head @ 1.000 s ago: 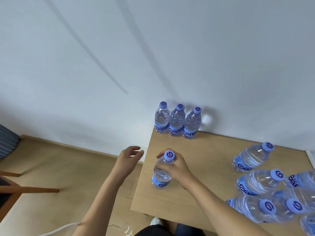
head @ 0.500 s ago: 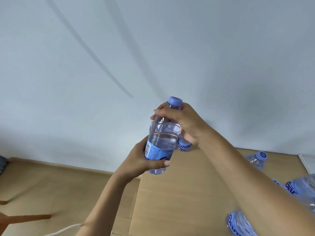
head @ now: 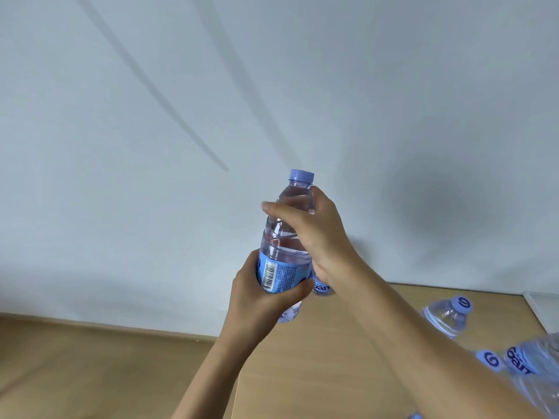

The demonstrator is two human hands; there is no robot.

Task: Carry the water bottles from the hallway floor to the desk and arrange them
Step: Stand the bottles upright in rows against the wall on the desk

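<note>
Both hands hold one water bottle (head: pixel 286 252) upright above the counter (head: pixel 348 343): left hand (head: pixel 257 297) fingers wrap the label for support, right hand (head: pixel 314 237) fingers clasp the shoulder to steer placement.

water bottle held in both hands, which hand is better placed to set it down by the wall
Likely the left hand: it wraps the water bottle low at the label, supporting the body. The right hand only grips the upper part.
</note>
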